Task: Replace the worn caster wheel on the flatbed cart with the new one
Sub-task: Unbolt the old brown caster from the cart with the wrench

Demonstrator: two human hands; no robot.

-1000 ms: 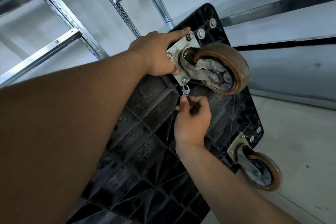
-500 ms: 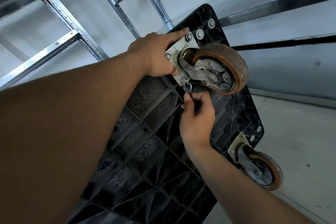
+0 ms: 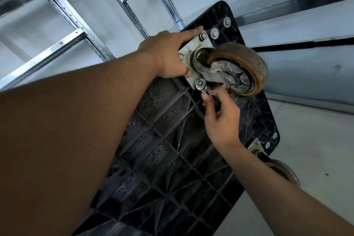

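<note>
The black flatbed cart stands tipped up, its ribbed underside facing me. A worn brown caster wheel sits near its top corner on a metal mounting plate held by bolts. My left hand lies against the plate's left edge, index finger stretched toward the top bolt and thumb on the plate's lower edge. My right hand pinches a small wrench whose ring end sits on the plate's bottom nut.
A second caster is fixed at the cart's lower right corner, partly behind my right forearm. Metal shelving uprights and beams rise behind the cart against a pale wall. A light floor lies to the right.
My right hand has risen with the wrench, bringing its ring end from just below the plate onto the bottom nut. My left hand has stayed on the plate.
</note>
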